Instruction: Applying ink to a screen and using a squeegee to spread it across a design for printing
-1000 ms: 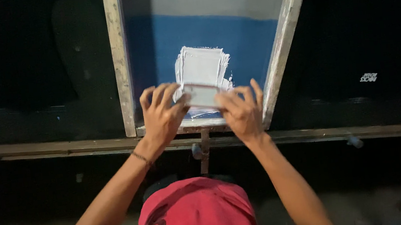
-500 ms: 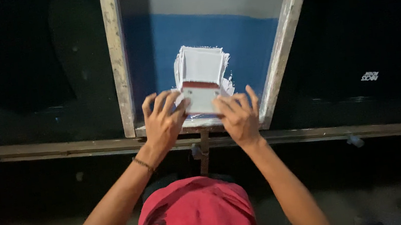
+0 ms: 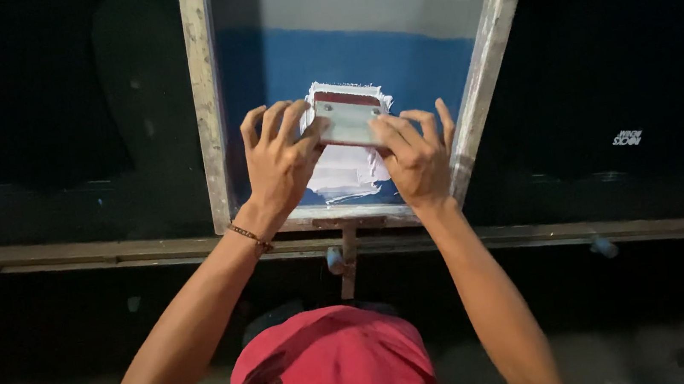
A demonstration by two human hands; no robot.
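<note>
We have both hands on the squeegee: left hand gripping its left end, right hand gripping the right end, fingers spread over the top edge. The squeegee sits between the hands on the blue mesh of the screen frame, at the far end of the white ink patch, which lies just nearer us, between the wrists. To do this stroke well, we judge: keep pressure even across both ends, hold the blade angle constant, run straight along the frame, don't stall mid-patch. Versus a second ago: the squeegee has moved away from us, up the screen, and the white ink now shows below it instead of above.
</note>
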